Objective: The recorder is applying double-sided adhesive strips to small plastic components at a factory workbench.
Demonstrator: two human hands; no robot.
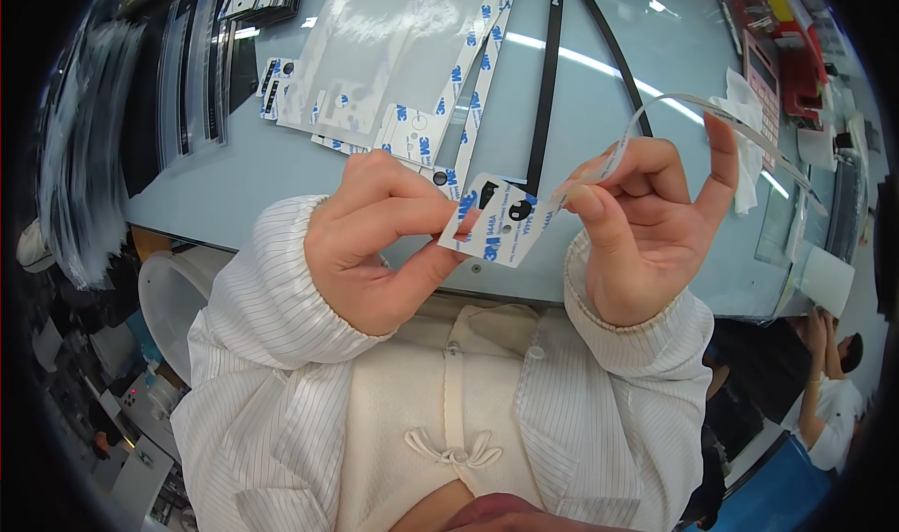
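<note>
Between the thumb and fingers of my left hand (370, 237) is a small white adhesive-backed label (510, 246) with blue print, cutouts and a black round spot. It is raised over the table's near edge. My right hand (646, 237) pinches a narrow pale strip (613, 162) at the label's right end, thumb against index finger. The strip arches up and away to the right, past my raised little finger. Whether it is joined to the label or peeled off it, I cannot tell. Beyond my hands lie more blue-printed adhesive pieces (409, 131).
Clear plastic sheets (375, 36) lie at the table's far middle, with two black strips (546, 82) beside them. Stacks of dark and clear pieces (192, 73) fill the left. At right are a tissue (746, 171), a pink calculator (761, 73) and another person (833, 401).
</note>
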